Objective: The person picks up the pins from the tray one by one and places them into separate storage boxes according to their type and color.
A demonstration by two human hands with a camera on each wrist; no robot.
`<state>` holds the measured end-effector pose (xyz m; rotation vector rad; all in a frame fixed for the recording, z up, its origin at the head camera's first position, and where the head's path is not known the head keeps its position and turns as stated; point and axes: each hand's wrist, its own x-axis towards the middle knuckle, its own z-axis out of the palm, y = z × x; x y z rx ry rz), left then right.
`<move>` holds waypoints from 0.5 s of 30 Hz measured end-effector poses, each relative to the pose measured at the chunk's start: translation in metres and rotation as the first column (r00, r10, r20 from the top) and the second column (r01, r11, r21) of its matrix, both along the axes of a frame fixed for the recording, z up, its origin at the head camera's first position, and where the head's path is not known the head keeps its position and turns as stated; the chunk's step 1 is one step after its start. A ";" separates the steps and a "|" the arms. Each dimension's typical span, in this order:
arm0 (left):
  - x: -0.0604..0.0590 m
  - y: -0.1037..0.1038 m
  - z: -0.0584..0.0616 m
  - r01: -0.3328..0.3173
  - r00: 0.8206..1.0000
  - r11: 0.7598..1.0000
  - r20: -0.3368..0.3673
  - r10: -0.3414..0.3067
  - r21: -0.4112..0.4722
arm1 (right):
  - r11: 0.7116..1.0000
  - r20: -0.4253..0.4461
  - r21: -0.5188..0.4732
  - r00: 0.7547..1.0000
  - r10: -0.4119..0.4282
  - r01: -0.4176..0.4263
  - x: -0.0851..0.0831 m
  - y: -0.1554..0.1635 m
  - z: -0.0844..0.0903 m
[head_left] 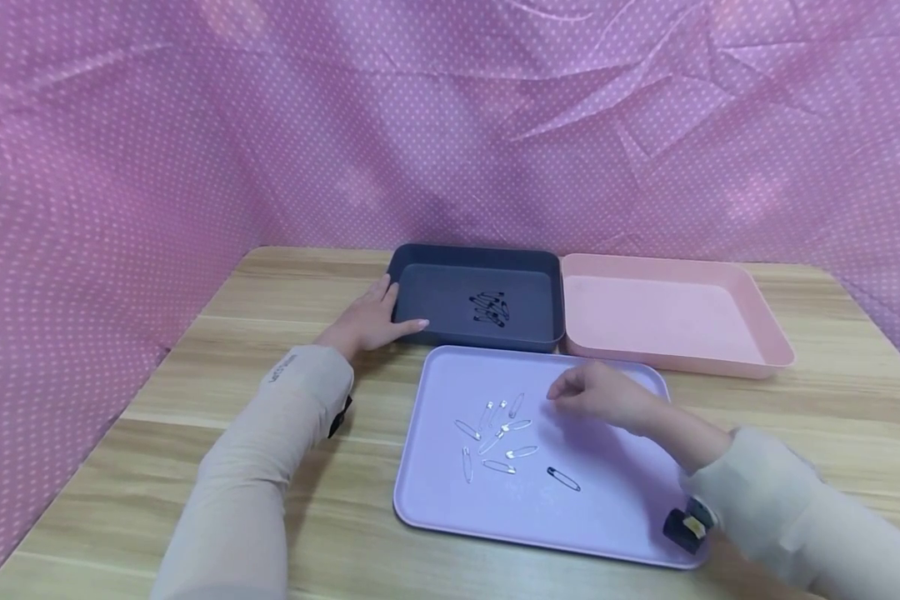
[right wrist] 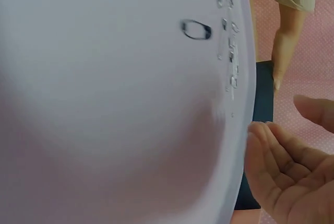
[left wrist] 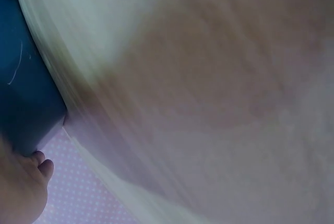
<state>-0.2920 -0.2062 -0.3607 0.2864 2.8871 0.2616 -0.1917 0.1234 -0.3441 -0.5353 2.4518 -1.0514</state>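
My left hand point(head_left: 367, 321) rests at the near left corner of a dark tray point(head_left: 435, 292), thumb over the front rim and fingers along its left side. A small heap of black safety pins point(head_left: 489, 310) lies inside that tray. Above the far right part of a lavender tray point(head_left: 450, 504) hovers my right hand point(head_left: 607, 396). Its fingers are loosely bent, and in the right wrist view the thumb stands apart from them with nothing between. Several silver safety pins point(head_left: 499, 467) are scattered on the lavender tray, with one black safety pin point(head_left: 552, 472) nearer its front. Sleeve cloth fills most of the left wrist view.
A pink tray point(head_left: 645, 312) stands at the back right, side by side with the dark one. All the trays are on a wood-grain table point(head_left: 345, 517). Behind it hangs a pink dotted cloth point(head_left: 420, 125), which also runs along the left side.
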 end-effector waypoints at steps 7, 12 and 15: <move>0.002 0.001 0.000 -0.004 1.000 1.000 -0.002 0.004 -0.007 | 0.998 0.088 0.035 0.995 0.044 -0.047 0.017 0.008 -0.007; 0.003 0.002 0.001 0.003 1.000 1.000 0.003 -0.003 0.008 | 0.998 0.110 0.020 0.992 0.053 -0.056 0.026 0.012 -0.008; 0.002 0.002 0.001 0.002 1.000 1.000 0.008 -0.002 0.021 | 0.997 0.105 0.012 0.992 0.072 -0.074 0.031 0.015 -0.007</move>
